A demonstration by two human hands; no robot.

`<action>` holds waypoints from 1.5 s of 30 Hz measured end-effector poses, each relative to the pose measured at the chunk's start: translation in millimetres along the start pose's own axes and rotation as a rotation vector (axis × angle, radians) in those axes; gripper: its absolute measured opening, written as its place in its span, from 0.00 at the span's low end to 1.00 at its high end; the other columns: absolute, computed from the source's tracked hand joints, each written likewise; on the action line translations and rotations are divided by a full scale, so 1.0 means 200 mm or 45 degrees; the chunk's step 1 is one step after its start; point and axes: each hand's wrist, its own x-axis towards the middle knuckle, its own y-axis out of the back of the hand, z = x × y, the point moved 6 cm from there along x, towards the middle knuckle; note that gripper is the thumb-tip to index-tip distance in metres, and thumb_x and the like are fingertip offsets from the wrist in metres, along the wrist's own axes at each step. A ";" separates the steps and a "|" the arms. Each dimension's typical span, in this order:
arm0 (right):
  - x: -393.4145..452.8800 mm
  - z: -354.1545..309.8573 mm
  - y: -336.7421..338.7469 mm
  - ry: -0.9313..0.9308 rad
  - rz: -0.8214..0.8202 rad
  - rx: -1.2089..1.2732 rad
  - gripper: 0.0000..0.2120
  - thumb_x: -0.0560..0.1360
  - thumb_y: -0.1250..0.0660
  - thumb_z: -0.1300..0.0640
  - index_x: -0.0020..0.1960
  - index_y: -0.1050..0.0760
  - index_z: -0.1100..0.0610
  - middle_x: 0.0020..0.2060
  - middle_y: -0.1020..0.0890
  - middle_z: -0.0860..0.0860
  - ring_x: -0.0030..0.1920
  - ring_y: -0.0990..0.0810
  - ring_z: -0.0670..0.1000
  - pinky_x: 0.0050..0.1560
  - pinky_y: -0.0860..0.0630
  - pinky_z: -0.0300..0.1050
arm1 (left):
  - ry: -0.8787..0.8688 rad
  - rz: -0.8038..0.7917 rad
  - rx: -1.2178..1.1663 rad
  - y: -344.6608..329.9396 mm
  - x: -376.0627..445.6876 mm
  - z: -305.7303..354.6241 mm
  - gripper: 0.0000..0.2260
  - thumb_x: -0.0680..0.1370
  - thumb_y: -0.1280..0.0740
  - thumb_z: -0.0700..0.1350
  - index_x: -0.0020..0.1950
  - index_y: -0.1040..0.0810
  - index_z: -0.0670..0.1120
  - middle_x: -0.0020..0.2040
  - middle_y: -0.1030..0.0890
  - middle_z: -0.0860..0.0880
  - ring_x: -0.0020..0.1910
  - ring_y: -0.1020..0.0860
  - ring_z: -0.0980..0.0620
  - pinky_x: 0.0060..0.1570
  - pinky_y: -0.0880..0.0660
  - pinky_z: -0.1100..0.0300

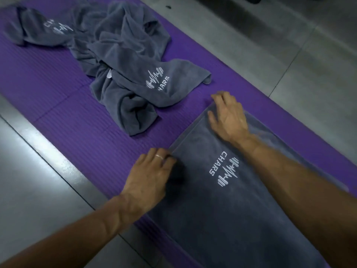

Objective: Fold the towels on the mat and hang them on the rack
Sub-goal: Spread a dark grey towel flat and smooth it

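Grey terry cloth lies flat under both your hands: the folded towel (222, 200) is spread on the purple mat (58, 89), its white "CHARS" lettering and wave logo (225, 169) sitting between your two forearms. Your left hand (150, 175), with a thin ring (160, 156) on one finger, rests at the towel's far left corner, fingers bent down onto the edge; whether they pinch the cloth or only press it you cannot tell from this view. Your right hand (228, 115) sits at the far right corner, fingers spread and lightly curved, fingertips pressing the hem down against the mat, with nothing clearly gripped. Beyond your hands, well apart from the flat towel, a crumpled heap of grey towels (123, 60) lies on the same mat, one showing the same logo face up. Farther out to the left of that heap another bunched grey towel (40, 28) touches it, its logo partly visible. On both sides of the mat, outside your arms, runs the grey tiled floor (289, 55).
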 end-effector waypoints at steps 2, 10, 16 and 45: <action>-0.16 -0.12 -0.07 0.154 -0.011 0.065 0.24 0.78 0.42 0.49 0.69 0.30 0.60 0.70 0.30 0.59 0.69 0.31 0.60 0.67 0.32 0.59 | -0.173 -0.077 -0.006 -0.09 0.04 0.10 0.24 0.69 0.40 0.42 0.64 0.23 0.42 0.64 0.23 0.44 0.63 0.25 0.42 0.61 0.28 0.50; 0.02 0.26 -0.27 -0.030 -0.434 -0.190 0.32 0.79 0.59 0.36 0.79 0.61 0.48 0.78 0.59 0.47 0.78 0.61 0.49 0.75 0.63 0.58 | -0.142 -0.227 0.146 -0.26 0.02 0.09 0.35 0.78 0.48 0.63 0.77 0.40 0.40 0.77 0.41 0.43 0.77 0.44 0.45 0.73 0.48 0.45; -0.12 0.14 -0.14 -0.043 -0.187 0.036 0.30 0.82 0.53 0.44 0.78 0.49 0.58 0.78 0.46 0.55 0.78 0.50 0.55 0.76 0.54 0.56 | -0.248 -0.120 0.150 -0.18 0.17 0.23 0.30 0.69 0.42 0.54 0.66 0.26 0.37 0.68 0.28 0.39 0.72 0.34 0.40 0.73 0.44 0.41; -1.53 1.05 -0.06 0.120 -0.322 -0.098 0.30 0.78 0.51 0.41 0.77 0.41 0.52 0.77 0.41 0.54 0.77 0.43 0.55 0.73 0.46 0.61 | -0.359 -0.231 0.219 -0.71 0.09 1.44 0.36 0.75 0.45 0.61 0.74 0.36 0.37 0.75 0.37 0.36 0.76 0.42 0.38 0.71 0.46 0.37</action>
